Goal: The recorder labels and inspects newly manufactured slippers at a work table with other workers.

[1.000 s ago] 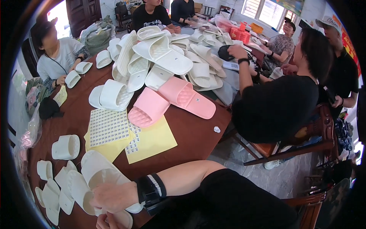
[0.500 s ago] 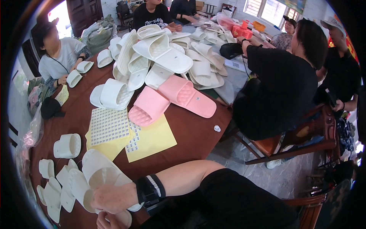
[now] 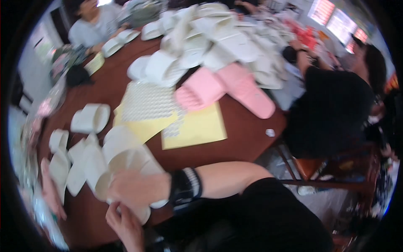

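My right hand, with a black strap on its wrist, reaches in over white slippers at the table's near left. Its fingers curl downward and are partly hidden and blurred. Just below, my left hand has bent fingers close to the right hand's fingertips. Anything small between the fingers cannot be made out. The sole of a white slipper shows under and beside my right hand. Beyond lie yellow sheets and a sheet of small white stickers. Two pink slippers lie past them.
A heap of white slippers covers the table's far part. More white slippers lie on the brown tablecloth at left. A pinkish thing is by the left edge. A person in black sits at right, another person far left.
The whole view has swung, so the table and slippers sit farther right and higher, with blur. My hands stay together over the same slippers, and more of my left hand shows.
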Demonstrator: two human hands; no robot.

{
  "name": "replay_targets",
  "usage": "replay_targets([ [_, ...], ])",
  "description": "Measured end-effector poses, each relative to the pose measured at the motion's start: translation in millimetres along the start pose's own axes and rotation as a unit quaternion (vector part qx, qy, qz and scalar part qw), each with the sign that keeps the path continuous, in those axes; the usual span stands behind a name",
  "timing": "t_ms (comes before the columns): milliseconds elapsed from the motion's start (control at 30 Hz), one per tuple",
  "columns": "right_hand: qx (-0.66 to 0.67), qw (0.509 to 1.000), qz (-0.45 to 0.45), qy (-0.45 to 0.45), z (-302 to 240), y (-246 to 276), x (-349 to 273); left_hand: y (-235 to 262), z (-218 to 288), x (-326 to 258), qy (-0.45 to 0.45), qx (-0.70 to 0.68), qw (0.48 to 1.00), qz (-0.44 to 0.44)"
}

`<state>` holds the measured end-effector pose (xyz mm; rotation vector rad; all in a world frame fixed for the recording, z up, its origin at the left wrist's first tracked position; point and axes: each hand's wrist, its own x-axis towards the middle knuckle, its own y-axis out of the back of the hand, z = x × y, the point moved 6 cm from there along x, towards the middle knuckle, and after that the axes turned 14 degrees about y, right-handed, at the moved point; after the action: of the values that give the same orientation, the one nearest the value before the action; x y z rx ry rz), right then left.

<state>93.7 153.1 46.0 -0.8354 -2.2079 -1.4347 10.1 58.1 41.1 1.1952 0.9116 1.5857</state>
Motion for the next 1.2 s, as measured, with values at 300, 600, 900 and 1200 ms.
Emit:
replay_targets([
  [300,0.061,0.998,0.024,-0.005,5,15,3,5,-26,-1,0.08,-0.186,0.979,0.016],
  [600,0.053,0.998,0.041,-0.022,8,20,4,8,-52,-9,0.186,-0.375,0.906,0.055],
  [900,0.083,0.995,0.058,-0.019,5,20,1,9,-39,-15,0.226,-0.405,0.884,0.059],
  [1200,0.063,0.995,0.066,0.027,3,16,5,41,-96,-43,0.298,-0.343,0.855,0.251],
])
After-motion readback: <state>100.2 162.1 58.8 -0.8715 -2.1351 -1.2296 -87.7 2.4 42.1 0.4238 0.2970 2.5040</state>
